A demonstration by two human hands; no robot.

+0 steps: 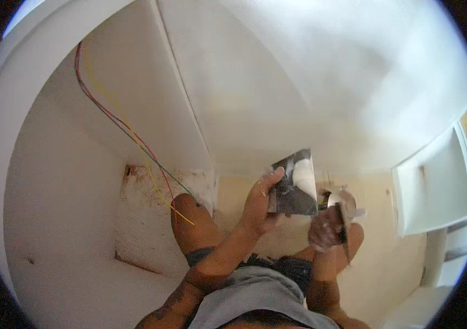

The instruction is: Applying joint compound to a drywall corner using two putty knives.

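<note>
My left hand [259, 205] is closed on a dark, flat, four-cornered plate [296, 205], its thumb lying over the left edge. A thick lump of white paste [303, 176] sits on the plate's upper right part, with thinner smears to its left. Close to the plate's lower right corner, my right hand [327, 227] is closed round a flat-bladed hand tool [345, 225], seen nearly edge-on and blurred. Paste-like whitish marks cover that hand's fingers. Just beyond it is a light, rounded object [338, 198], partly hidden and too blurred to name.
Red, green and yellow wires [129, 129] hang from the upper left to beside my left knee. A smooth pale wall surface [244, 98] rises in front. Left of my legs is a rough, stained patch [151, 219]. An open white box-like recess [430, 181] stands at the right.
</note>
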